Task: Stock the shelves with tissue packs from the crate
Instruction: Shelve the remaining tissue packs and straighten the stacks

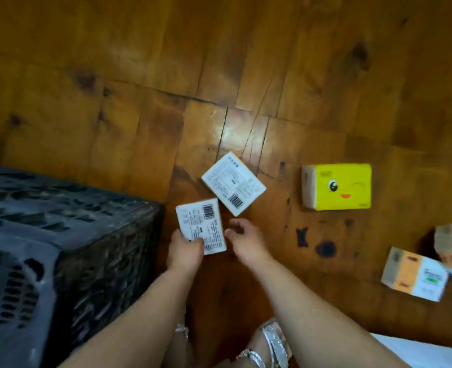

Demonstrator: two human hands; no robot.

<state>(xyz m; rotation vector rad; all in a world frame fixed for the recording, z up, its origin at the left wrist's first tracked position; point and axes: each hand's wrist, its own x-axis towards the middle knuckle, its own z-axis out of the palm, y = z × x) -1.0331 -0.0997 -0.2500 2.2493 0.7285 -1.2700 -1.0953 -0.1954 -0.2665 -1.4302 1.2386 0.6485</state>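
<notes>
While your left grip (185,250) clasps a white tissue pack (201,224), barcode face up, beside the dark crate (108,235), your right grip (246,240) hangs just beside it, fingers loosely curled, holding nothing. Step in hand, as judged: gathering packs for shelving. A second white pack (233,183) lies on the wooden floor (140,75) just beyond, and a yellow pack (336,186) lies further right. Next, the free grip would likely take the second pack. Crate and grey basket (15,274) show perforated walls only; whether they hold anything cannot be told.

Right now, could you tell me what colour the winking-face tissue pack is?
The winking-face pack is bright yellow; head view.
</notes>
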